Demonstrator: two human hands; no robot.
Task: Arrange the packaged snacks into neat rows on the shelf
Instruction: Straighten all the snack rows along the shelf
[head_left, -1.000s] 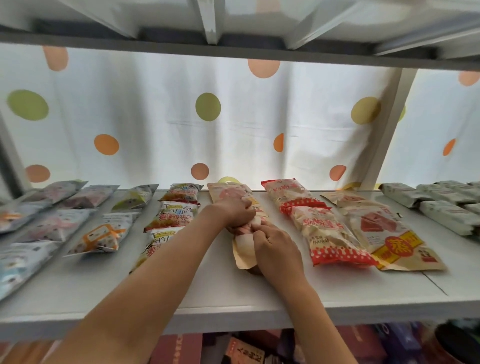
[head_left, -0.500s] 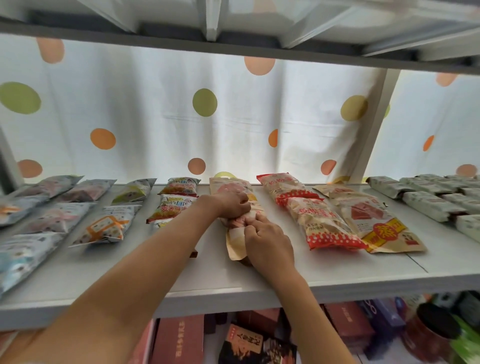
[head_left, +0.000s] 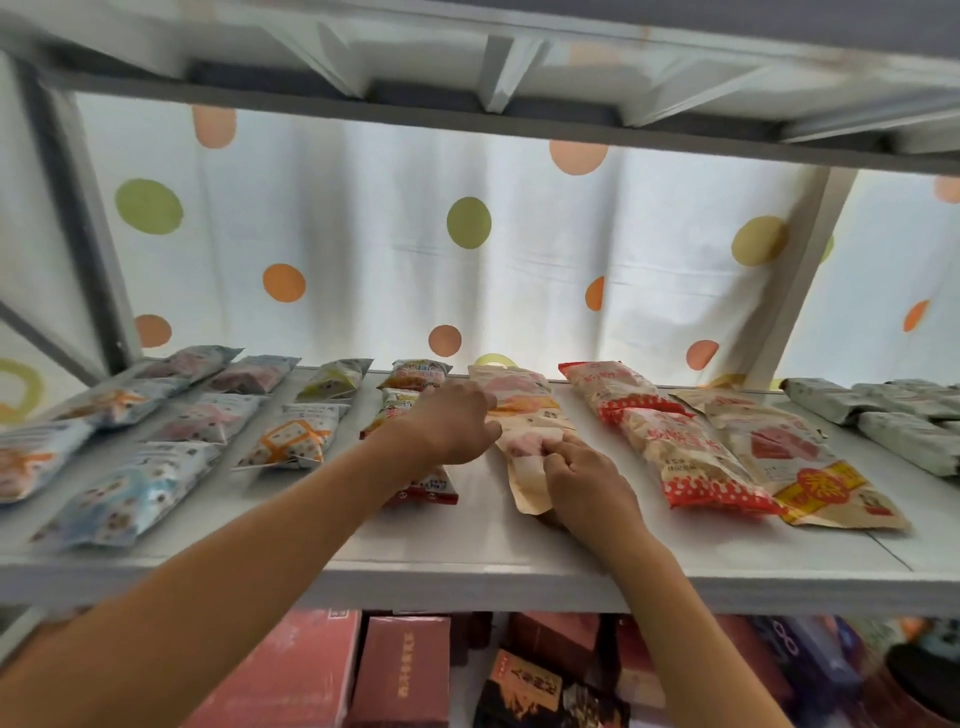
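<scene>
The shelf (head_left: 467, 551) already carried near-to-far rows of packaged snacks (head_left: 291, 439) on both sides. Only the middle row looked unfinished: its tan packet (head_left: 527, 480) lay slightly askew. The right hand (head_left: 584, 480) pinched it, while the left hand (head_left: 454, 423) hovered, fingers loosely curled.

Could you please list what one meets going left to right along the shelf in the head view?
Pale blue packets → orange-cross packet → left hand → tan pouch → right hand → red-dotted bag → brown bag with red seal → grey-green packs.
</scene>
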